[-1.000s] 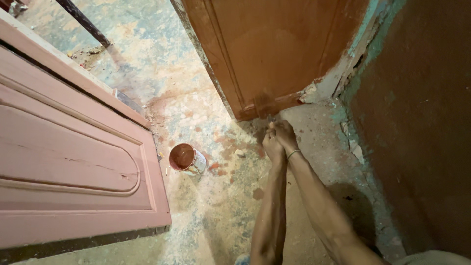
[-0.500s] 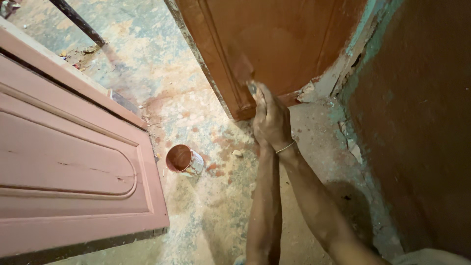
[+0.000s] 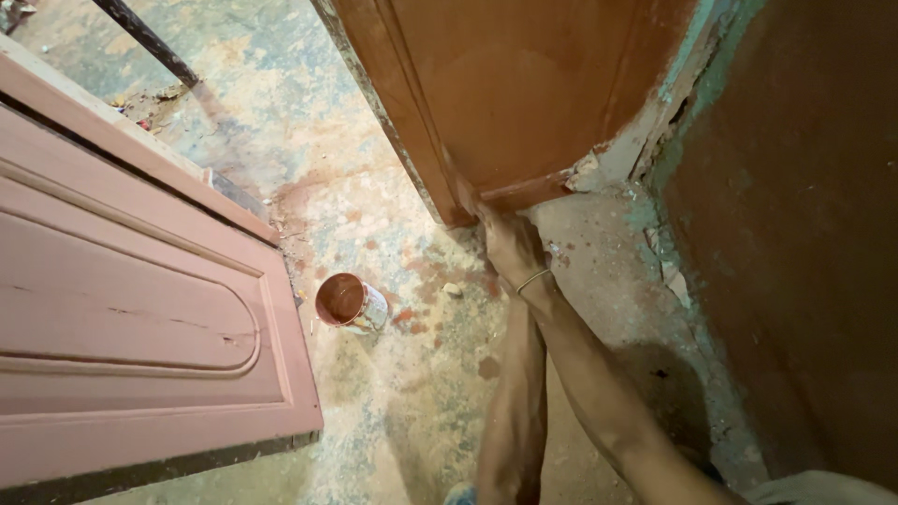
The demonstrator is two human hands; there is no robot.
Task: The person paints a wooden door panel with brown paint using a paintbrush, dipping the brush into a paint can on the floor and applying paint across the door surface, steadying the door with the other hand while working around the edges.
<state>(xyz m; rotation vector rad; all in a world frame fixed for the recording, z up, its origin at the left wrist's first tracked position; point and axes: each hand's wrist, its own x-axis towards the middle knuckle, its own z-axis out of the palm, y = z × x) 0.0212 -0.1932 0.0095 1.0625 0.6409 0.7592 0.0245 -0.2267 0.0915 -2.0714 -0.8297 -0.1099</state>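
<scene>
My right hand [image 3: 511,245], with a thin bangle on the wrist, is closed at the bottom corner of a brown-painted door [image 3: 505,93]. A slim paintbrush [image 3: 460,192] sticks up from its fingers along the door's lower edge. My left forearm [image 3: 513,402] reaches up under the right wrist, and the left hand itself is hidden behind the right one. A small open tin of brown paint [image 3: 346,302] stands on the floor to the left of my hands.
A pink panelled door [image 3: 131,318] lies flat across the left side. The concrete floor [image 3: 402,393] is rough and stained with paint. A dark brown wall [image 3: 804,262] with broken plaster at its foot closes off the right.
My right hand rose along the door's lower edge, then came back down a little to the bottom corner. The paint tin has not moved.
</scene>
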